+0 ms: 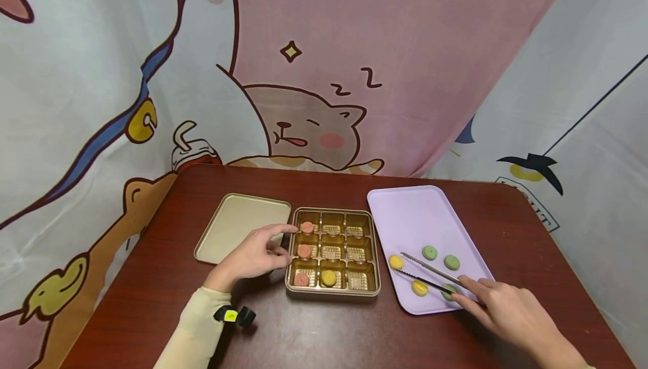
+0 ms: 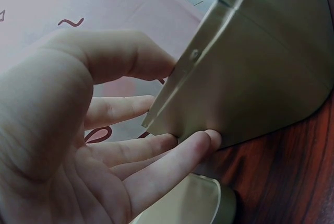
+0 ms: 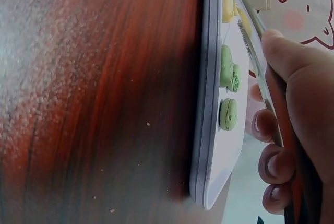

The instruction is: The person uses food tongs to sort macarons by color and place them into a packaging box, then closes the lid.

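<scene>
Closest to the lens, a pale sleeve runs from the lower left of the head view to the left hand, whose loosely extended fingers touch the left wall of the gold box without gripping it. At the lower right, the right hand grasps long tongs, their tips reaching left over the lilac tray. The step in hand appears to be picking up the yellow macaron by the tray's left edge; the tips stand about it, though I cannot tell whether both touch. Next, the move seems to call for a gentle, even squeeze and a level lift. That macaron lies up and left of the right hand, and well apart from the left, across the box. Three pink macarons sit in the box's left column, and a lone yellow piece in its bottom middle compartment.
</scene>
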Demonstrator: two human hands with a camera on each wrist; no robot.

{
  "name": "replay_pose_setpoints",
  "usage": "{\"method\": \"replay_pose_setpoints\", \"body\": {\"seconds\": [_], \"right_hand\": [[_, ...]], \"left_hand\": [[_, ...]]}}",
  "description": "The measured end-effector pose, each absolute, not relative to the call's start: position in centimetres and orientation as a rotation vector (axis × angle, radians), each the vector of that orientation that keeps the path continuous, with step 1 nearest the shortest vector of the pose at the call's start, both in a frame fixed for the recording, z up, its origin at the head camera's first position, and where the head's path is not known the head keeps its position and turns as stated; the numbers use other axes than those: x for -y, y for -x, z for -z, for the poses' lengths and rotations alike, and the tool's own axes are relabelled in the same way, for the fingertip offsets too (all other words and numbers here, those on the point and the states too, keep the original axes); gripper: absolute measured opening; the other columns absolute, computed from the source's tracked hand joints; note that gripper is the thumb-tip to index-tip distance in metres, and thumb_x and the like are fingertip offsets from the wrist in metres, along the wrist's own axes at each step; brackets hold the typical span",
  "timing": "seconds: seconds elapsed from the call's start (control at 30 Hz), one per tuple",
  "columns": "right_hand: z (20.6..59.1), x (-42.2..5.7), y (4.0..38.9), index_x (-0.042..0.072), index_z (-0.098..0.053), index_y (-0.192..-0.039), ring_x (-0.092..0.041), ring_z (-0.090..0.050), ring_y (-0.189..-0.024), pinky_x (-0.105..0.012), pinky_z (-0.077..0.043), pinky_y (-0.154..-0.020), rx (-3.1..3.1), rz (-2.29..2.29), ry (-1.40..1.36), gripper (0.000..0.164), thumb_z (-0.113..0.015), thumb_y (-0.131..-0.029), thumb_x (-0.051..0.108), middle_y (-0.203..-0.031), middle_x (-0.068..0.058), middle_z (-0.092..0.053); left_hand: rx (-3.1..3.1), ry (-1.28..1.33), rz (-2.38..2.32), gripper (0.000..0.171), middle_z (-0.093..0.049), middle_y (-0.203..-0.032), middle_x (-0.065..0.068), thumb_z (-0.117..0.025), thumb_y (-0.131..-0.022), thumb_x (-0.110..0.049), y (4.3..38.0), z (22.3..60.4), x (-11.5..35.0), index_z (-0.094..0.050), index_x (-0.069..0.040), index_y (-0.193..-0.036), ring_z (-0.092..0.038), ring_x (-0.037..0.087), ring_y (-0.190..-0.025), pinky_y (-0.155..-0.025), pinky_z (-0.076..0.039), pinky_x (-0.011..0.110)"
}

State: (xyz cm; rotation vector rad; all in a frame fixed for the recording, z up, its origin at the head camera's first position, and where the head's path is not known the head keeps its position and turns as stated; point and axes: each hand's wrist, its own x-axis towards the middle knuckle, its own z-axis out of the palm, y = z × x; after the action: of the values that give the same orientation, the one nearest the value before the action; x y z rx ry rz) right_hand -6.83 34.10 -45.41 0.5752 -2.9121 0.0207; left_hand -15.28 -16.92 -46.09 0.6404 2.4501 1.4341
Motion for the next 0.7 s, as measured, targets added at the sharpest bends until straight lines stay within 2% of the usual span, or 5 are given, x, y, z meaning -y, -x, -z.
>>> {"method": "replay_pose_setpoints", "body": {"seconds": [0.33,0.7], "right_hand": [[45.4,-33.6,7.3,0.016,-0.08,-0.114,-0.003,-0.054,-0.061,-0.026,-0.039,-0.047,3.022,-0.025,-0.518,0.047,-0.078,-0.089,0.056,-0.086,0.004,-0.075],[45.9,-33.1,7.8,0.016,-0.082,-0.109,-0.001,-0.05,-0.059,-0.025,-0.038,-0.046,2.959,-0.037,-0.554,0.038,-0.082,-0.088,0.047,-0.083,0.005,-0.075]], "left_hand": [[-2.452,-0.634,-1.429,0.065,-0.061,-0.131,0.017,-0.073,-0.085,0.0,15.2,46.1,16.8,-0.056,-0.005,-0.147,-0.074,0.014,-0.086,-0.071,-0.059,0.027],[-2.452,-0.629,-1.42,0.066,-0.061,-0.132,0.019,-0.073,-0.085,0.0,15.3,46.0,16.8,-0.055,-0.004,-0.148,-0.074,0.014,-0.087,-0.071,-0.059,0.027]]}}
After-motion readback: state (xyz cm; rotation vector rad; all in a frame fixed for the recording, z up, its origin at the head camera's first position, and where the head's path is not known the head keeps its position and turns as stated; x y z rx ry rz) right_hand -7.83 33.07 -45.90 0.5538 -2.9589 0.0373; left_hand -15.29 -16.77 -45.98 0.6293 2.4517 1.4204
